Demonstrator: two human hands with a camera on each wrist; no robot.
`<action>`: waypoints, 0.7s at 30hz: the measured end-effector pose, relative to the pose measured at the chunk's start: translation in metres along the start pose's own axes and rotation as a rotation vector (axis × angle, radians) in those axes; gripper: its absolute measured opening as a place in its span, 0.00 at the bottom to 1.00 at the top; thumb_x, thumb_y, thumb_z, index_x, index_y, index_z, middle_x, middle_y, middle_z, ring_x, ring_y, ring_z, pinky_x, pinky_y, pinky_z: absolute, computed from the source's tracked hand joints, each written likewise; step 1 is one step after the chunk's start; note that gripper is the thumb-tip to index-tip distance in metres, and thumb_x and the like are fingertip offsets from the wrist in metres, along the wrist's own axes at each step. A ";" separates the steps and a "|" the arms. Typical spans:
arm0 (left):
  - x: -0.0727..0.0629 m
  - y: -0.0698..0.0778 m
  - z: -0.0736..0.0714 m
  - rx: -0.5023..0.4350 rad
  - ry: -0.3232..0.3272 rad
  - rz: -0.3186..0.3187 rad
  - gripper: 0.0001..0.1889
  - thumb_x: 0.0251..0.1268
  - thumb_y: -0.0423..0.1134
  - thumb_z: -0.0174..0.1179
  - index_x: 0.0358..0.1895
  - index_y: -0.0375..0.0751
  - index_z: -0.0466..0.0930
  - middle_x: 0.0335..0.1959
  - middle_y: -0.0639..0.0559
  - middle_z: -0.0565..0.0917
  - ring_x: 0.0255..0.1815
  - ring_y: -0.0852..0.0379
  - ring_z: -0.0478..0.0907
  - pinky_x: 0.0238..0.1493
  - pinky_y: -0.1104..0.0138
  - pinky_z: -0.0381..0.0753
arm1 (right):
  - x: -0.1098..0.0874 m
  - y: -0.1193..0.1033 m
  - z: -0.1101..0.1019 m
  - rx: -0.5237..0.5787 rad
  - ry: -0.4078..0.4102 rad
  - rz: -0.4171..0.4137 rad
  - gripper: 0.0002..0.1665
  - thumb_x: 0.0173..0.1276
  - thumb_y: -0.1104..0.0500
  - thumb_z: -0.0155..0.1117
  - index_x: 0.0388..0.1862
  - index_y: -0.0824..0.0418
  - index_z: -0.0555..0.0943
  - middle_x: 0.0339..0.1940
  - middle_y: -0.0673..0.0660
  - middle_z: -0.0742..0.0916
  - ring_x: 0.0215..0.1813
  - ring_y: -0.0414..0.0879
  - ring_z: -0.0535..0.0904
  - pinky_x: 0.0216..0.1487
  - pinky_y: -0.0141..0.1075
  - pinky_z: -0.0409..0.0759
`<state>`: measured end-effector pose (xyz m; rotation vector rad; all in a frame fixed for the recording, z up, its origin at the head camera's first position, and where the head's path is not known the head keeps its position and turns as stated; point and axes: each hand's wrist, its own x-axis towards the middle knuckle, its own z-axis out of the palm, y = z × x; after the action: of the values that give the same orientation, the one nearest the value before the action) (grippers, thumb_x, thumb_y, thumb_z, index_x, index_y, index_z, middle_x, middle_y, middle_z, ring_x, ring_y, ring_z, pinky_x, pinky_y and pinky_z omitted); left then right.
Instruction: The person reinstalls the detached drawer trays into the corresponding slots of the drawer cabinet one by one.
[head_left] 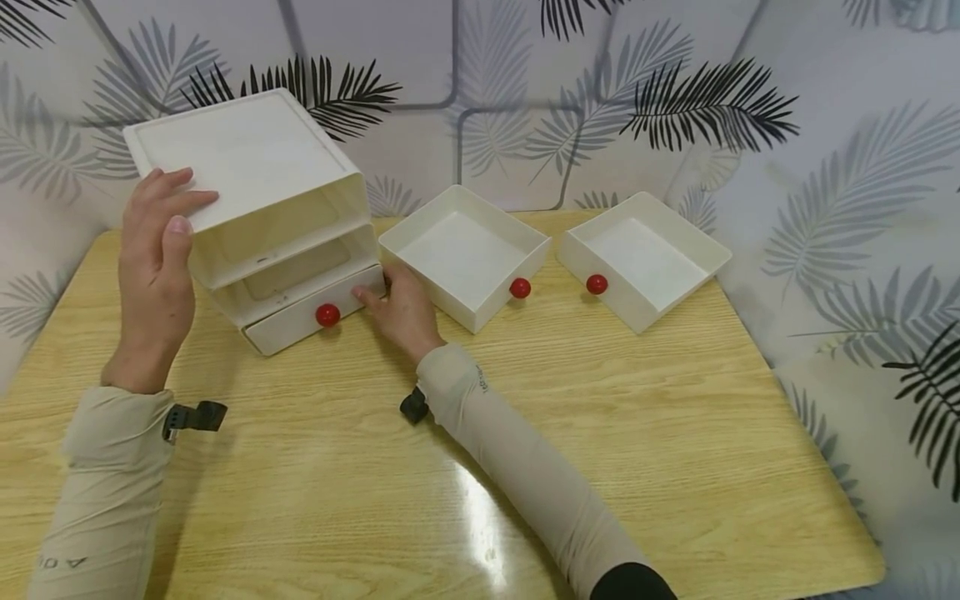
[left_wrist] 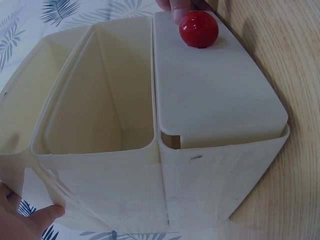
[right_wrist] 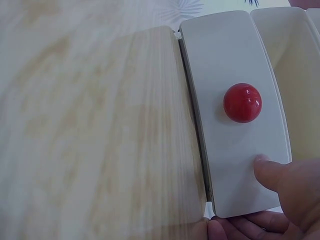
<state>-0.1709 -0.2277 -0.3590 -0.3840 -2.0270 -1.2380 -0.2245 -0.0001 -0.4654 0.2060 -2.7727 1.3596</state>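
Note:
A white drawer cabinet [head_left: 247, 150] stands at the left of the wooden table, its upper two slots without drawers. In its lowest slot sits a white drawer [head_left: 288, 327] with a round red knob [head_left: 327, 315]. My left hand [head_left: 157, 267] rests over the cabinet's top left edge, fingers extended on the top; its thumb [left_wrist: 47, 215] lies against the side wall in the left wrist view. At the cabinet's lower right corner, my right hand [head_left: 405, 312] grips it. The right thumb [right_wrist: 270, 172] presses the drawer front, while the other fingers curl round the side, partly hidden.
Two pulled-out white drawers, one in the middle [head_left: 472, 250] and one further right [head_left: 645, 250], lie on the table [head_left: 337, 467] near its back edge, each with a red knob. Directly behind the table is a leaf-patterned wall covering [head_left: 510, 158].

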 end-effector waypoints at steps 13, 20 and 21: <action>0.001 0.005 0.000 -0.006 -0.005 -0.005 0.24 0.78 0.41 0.42 0.58 0.25 0.81 0.72 0.34 0.75 0.84 0.48 0.58 0.85 0.63 0.48 | 0.000 -0.002 0.003 0.007 0.032 0.014 0.25 0.73 0.46 0.68 0.61 0.60 0.81 0.57 0.55 0.88 0.60 0.45 0.84 0.63 0.39 0.82; 0.002 0.003 0.000 -0.007 -0.014 -0.013 0.24 0.79 0.40 0.42 0.58 0.25 0.81 0.72 0.35 0.75 0.84 0.49 0.57 0.85 0.63 0.48 | -0.002 -0.005 0.003 -0.008 0.048 0.028 0.25 0.73 0.45 0.68 0.60 0.59 0.81 0.53 0.55 0.88 0.57 0.46 0.84 0.60 0.40 0.83; 0.002 0.001 0.000 -0.005 -0.015 -0.011 0.24 0.79 0.40 0.42 0.58 0.25 0.81 0.72 0.35 0.75 0.84 0.49 0.57 0.85 0.63 0.48 | -0.002 -0.005 0.003 -0.008 0.047 0.032 0.25 0.73 0.45 0.68 0.60 0.59 0.81 0.53 0.55 0.88 0.57 0.46 0.85 0.59 0.40 0.83</action>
<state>-0.1714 -0.2275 -0.3567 -0.3857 -2.0417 -1.2505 -0.2216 -0.0054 -0.4640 0.1283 -2.7537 1.3417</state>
